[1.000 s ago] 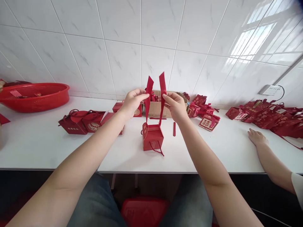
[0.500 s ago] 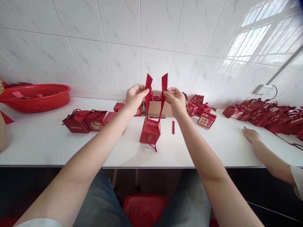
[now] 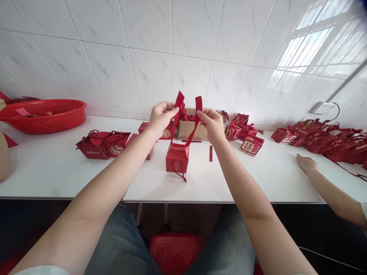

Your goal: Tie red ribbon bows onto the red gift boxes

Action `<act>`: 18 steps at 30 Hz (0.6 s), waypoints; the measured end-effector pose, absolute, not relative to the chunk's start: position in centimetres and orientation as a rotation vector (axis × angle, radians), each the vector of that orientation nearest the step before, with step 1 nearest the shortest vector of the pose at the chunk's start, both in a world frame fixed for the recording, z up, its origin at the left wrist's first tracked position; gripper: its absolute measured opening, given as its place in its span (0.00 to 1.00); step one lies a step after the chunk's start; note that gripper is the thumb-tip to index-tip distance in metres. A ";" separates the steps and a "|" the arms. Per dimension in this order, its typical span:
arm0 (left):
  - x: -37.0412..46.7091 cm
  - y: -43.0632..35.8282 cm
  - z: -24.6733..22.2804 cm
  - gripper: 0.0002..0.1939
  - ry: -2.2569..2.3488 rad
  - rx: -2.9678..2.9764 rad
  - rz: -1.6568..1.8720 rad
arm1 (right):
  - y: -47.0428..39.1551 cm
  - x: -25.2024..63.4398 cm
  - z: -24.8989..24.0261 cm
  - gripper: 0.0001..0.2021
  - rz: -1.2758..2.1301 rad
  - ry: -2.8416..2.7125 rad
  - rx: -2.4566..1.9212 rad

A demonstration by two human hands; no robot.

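A small red gift box (image 3: 177, 160) stands on the white table in front of me, a twisted red cord hanging down its near side. From its top rises a red ribbon (image 3: 191, 134) with two loose ends. My left hand (image 3: 163, 116) pinches one end between thumb and fingers. The other end is pinched in my right hand (image 3: 211, 120), level with the left and a little apart from it. Both ends stick up above my fingertips. The lower parts of the ribbon hang slack and curved towards the box top.
Behind the box is a cardboard carton (image 3: 197, 131) of red items. More red boxes (image 3: 93, 147) stand left, near a red basket (image 3: 43, 122). On the right are a box with a bow (image 3: 251, 146), several red bags (image 3: 318, 139) and another person's hand (image 3: 306, 163). A red strip (image 3: 211, 153) lies nearby.
The ribbon has gone from taut to slack. The gift box has shifted slightly left and turned a little. Both hands keep their pinch on the ribbon ends.
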State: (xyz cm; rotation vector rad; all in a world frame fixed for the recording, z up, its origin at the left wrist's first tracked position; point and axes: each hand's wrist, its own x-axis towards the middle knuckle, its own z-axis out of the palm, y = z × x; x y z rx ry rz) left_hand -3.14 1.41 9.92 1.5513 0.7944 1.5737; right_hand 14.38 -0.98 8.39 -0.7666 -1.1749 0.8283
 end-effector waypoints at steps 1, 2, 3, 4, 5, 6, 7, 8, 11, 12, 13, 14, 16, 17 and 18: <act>-3.2 1.4 9.8 0.06 0.793 1.537 1.573 | -0.9 14.4 8.2 0.10 0.832 -1.178 -0.772; -3.2 1.5 9.8 0.06 0.788 1.525 1.571 | -0.8 14.4 8.1 0.10 0.839 -1.179 -0.769; -3.1 1.5 9.8 0.06 0.782 1.518 1.568 | -0.8 14.4 8.0 0.10 0.846 -1.178 -0.762; -3.1 1.6 9.8 0.06 0.777 1.515 1.566 | -0.7 14.4 8.0 0.10 0.851 -1.177 -0.755; -3.1 1.6 9.8 0.06 0.771 1.515 1.565 | -0.6 14.4 7.9 0.10 0.855 -1.176 -0.751; -3.1 1.7 9.8 0.06 0.766 1.518 1.565 | -0.6 14.4 7.9 0.11 0.857 -1.175 -0.749; -3.1 1.7 9.9 0.06 0.764 1.525 1.565 | -0.5 14.3 7.9 0.11 0.859 -1.174 -0.748; -3.1 1.8 9.9 0.06 0.764 1.533 1.566 | -0.4 14.2 8.0 0.12 0.861 -1.172 -0.747; -3.2 1.8 10.0 0.07 0.761 1.543 1.570 | -0.2 13.9 8.2 0.15 0.875 -1.147 -0.742; -3.3 1.9 10.0 0.08 0.755 1.537 1.573 | -0.1 13.8 8.3 0.15 0.883 -1.137 -0.738; -3.3 1.9 10.0 0.08 0.745 1.528 1.575 | 0.0 13.6 8.3 0.16 0.893 -1.128 -0.733; -3.3 1.9 10.0 0.08 0.734 1.516 1.574 | 0.1 13.5 8.4 0.16 0.905 -1.124 -0.726; -3.4 1.9 10.0 0.09 0.713 1.494 1.569 | 0.3 13.2 8.4 0.15 0.931 -1.117 -0.705; -3.5 2.0 10.0 0.08 0.706 1.485 1.564 | 0.4 13.0 8.4 0.14 0.942 -1.114 -0.694; -3.5 2.0 10.0 0.08 0.701 1.479 1.560 | 0.4 12.9 8.4 0.14 0.950 -1.115 -0.683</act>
